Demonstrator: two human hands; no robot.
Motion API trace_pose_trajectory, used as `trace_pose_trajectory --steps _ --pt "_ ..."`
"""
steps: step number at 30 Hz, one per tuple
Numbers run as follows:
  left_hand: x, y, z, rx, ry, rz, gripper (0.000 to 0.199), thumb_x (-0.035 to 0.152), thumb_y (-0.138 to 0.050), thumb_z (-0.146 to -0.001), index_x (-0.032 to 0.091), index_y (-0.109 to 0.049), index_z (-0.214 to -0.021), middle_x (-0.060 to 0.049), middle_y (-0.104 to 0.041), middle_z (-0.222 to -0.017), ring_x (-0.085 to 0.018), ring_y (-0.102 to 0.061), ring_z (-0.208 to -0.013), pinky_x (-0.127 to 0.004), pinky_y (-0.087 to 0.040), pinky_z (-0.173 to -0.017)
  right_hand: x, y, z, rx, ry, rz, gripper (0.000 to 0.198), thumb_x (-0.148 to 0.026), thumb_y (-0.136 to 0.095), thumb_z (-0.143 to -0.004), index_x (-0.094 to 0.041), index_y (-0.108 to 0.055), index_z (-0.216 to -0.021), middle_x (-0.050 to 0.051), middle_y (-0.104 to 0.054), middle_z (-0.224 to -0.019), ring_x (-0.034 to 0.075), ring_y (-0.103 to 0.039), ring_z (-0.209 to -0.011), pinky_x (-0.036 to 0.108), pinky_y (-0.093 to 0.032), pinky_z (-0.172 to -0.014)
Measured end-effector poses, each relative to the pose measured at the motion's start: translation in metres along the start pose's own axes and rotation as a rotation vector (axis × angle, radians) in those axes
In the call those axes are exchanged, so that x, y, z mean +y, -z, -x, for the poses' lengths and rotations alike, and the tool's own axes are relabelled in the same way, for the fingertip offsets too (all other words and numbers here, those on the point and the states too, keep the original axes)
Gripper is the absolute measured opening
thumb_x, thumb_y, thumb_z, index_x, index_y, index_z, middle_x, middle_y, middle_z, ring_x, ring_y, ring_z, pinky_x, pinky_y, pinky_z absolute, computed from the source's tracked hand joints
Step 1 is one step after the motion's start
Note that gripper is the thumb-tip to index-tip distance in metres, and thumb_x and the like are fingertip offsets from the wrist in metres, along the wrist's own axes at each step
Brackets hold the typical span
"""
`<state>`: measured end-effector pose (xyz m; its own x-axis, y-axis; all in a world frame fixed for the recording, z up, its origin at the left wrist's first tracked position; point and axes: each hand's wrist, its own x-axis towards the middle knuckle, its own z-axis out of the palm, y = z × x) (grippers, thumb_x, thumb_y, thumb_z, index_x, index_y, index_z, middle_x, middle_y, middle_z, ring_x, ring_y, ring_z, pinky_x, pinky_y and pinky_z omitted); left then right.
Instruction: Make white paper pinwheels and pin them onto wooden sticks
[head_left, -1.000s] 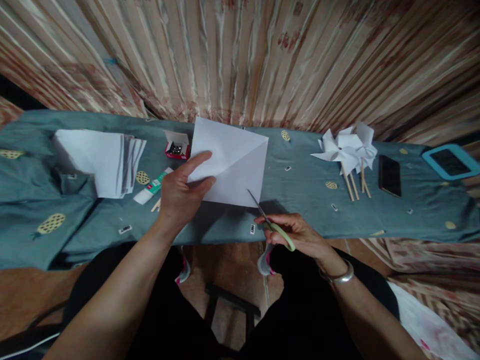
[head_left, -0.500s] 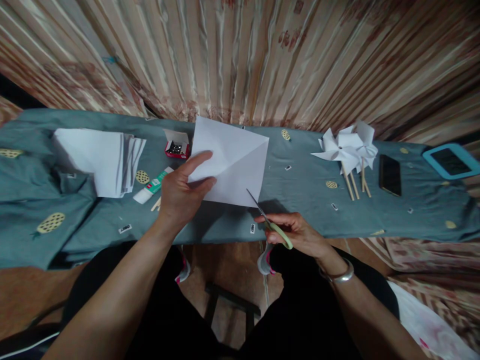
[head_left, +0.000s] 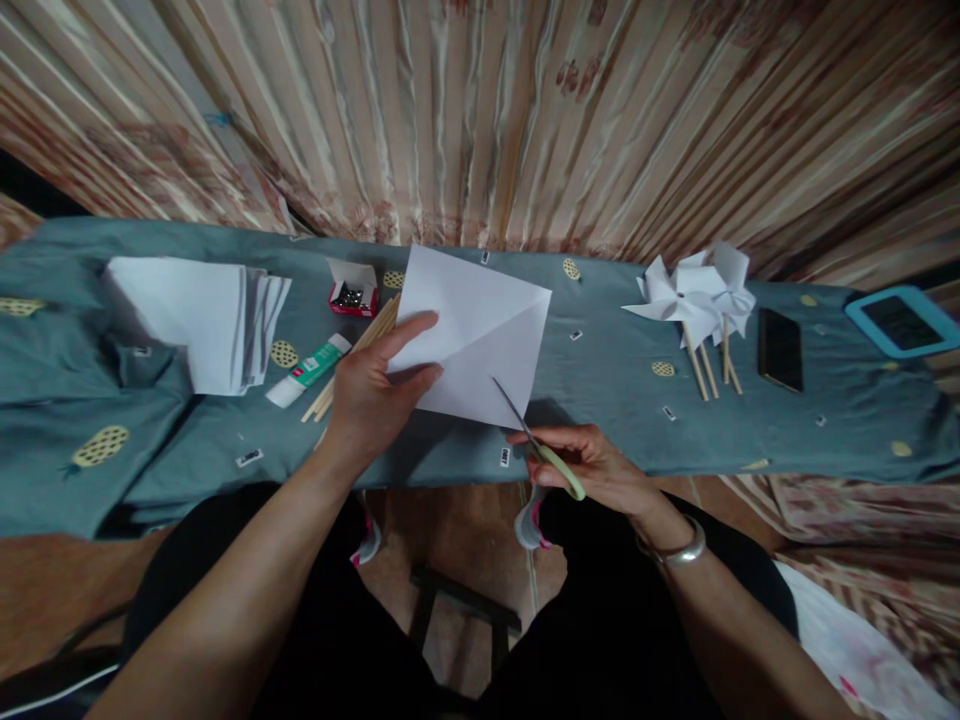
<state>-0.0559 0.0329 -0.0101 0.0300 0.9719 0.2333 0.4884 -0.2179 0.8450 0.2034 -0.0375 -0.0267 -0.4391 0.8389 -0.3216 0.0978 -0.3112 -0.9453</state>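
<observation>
A white square of paper (head_left: 480, 320) with a diagonal crease is held up over the cloth, its left side pinched between the thumb and fingers of my left hand (head_left: 379, 385). Light-green-handled scissors (head_left: 551, 462) sit in my right hand (head_left: 596, 470), fingers closed round the handles. The scissors' blades reach over the paper's lower right corner; whether they are cutting into it I cannot tell. Behind my left hand lie several thin wooden sticks (head_left: 381, 325), partly covered by the hand and paper.
A glue tube (head_left: 309, 370) and a small red box of metal pins (head_left: 354, 298) lie left of the paper. Further left is a stack of white paper (head_left: 184, 325). Rightward are paper pinwheels (head_left: 694, 300), a phone (head_left: 780, 350) and a blue-framed tablet (head_left: 904, 322).
My left hand has shifted the paper slightly right and toward me, uncovering more of the wooden sticks. My right hand and the scissors have barely moved.
</observation>
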Motion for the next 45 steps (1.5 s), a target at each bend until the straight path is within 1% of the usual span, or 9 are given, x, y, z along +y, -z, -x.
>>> trace_pose_trajectory --steps 5,9,13,16,19,24,27,34,45 --pt "-0.001 0.000 0.000 0.002 0.009 0.026 0.049 0.019 -0.073 -0.077 0.028 -0.066 -0.125 0.002 -0.069 -0.127 -0.022 -0.064 -0.117 -0.037 -0.048 -0.108 0.001 -0.001 -0.001 0.026 -0.045 -0.037 0.047 -0.041 -0.085 -0.069 -0.018 -0.074 -0.108 -0.007 -0.052 -0.062 0.005 -0.040 -0.054 0.020 -0.037 -0.051" --pt "0.000 0.000 0.000 -0.002 0.006 0.031 0.049 0.019 -0.073 -0.077 0.027 -0.066 -0.124 0.002 -0.069 -0.126 -0.023 -0.064 -0.117 -0.038 -0.048 -0.109 0.003 0.000 -0.002 0.023 -0.073 -0.043 0.050 -0.043 -0.085 -0.068 -0.018 -0.073 -0.110 -0.005 -0.057 -0.066 0.006 -0.046 -0.057 0.020 -0.041 -0.054" --pt "0.003 -0.001 0.002 -0.027 -0.008 0.034 0.047 0.018 -0.072 -0.077 0.027 -0.067 -0.124 0.001 -0.068 -0.128 -0.022 -0.063 -0.120 -0.036 -0.047 -0.109 0.001 -0.001 -0.003 -0.011 -0.022 -0.023 0.044 -0.045 -0.082 -0.071 -0.017 -0.073 -0.103 -0.004 -0.059 -0.071 0.007 -0.051 -0.062 0.020 -0.043 -0.058" --pt "0.004 -0.003 0.004 -0.046 -0.035 0.058 0.047 0.019 -0.071 -0.077 0.026 -0.067 -0.124 0.001 -0.068 -0.129 -0.022 -0.060 -0.124 -0.036 -0.044 -0.112 -0.002 -0.003 -0.004 -0.041 0.019 -0.015 0.038 -0.048 -0.080 -0.074 -0.016 -0.073 -0.093 -0.003 -0.058 -0.072 0.007 -0.050 -0.063 0.020 -0.042 -0.058" --pt "0.004 -0.003 0.005 -0.046 -0.042 0.067 0.047 0.019 -0.071 -0.077 0.026 -0.067 -0.124 0.001 -0.068 -0.129 -0.021 -0.059 -0.125 -0.036 -0.044 -0.112 -0.002 -0.004 -0.005 -0.035 0.025 -0.026 0.037 -0.047 -0.080 -0.073 -0.015 -0.073 -0.090 -0.004 -0.057 -0.071 0.007 -0.048 -0.063 0.020 -0.041 -0.058" --pt "0.003 -0.003 0.004 -0.039 -0.038 0.077 0.047 0.020 -0.071 -0.077 0.026 -0.067 -0.124 0.001 -0.067 -0.130 -0.021 -0.059 -0.124 -0.036 -0.044 -0.112 0.003 -0.004 -0.006 0.002 -0.009 -0.075 0.041 -0.044 -0.085 -0.068 -0.016 -0.073 -0.095 -0.006 -0.053 -0.066 0.006 -0.043 -0.057 0.021 -0.040 -0.057" --pt "0.003 -0.003 0.003 -0.042 -0.012 0.096 0.047 0.020 -0.072 -0.077 0.026 -0.067 -0.123 0.000 -0.067 -0.130 -0.022 -0.059 -0.125 -0.037 -0.042 -0.113 0.004 -0.004 -0.006 0.006 -0.045 -0.090 0.043 -0.044 -0.085 -0.066 -0.017 -0.073 -0.098 -0.005 -0.055 -0.066 0.007 -0.044 -0.058 0.021 -0.040 -0.056" --pt "0.005 -0.005 0.006 -0.077 0.020 0.125 0.047 0.021 -0.072 -0.076 0.025 -0.068 -0.122 0.000 -0.069 -0.127 -0.022 -0.062 -0.121 -0.037 -0.045 -0.111 -0.005 -0.006 -0.006 -0.028 0.016 -0.048 0.040 -0.051 -0.080 -0.071 -0.016 -0.070 -0.089 -0.003 -0.061 -0.071 0.007 -0.048 -0.061 0.019 -0.038 -0.057" --pt "0.008 -0.005 0.007 -0.088 0.053 0.095 0.047 0.023 -0.072 -0.076 0.026 -0.067 -0.123 -0.001 -0.069 -0.128 -0.023 -0.062 -0.120 -0.040 -0.046 -0.110 -0.007 -0.007 -0.006 0.004 -0.016 -0.036 0.041 -0.052 -0.081 -0.068 -0.016 -0.071 -0.083 -0.005 -0.055 -0.064 0.006 -0.041 -0.056 0.020 -0.034 -0.051"
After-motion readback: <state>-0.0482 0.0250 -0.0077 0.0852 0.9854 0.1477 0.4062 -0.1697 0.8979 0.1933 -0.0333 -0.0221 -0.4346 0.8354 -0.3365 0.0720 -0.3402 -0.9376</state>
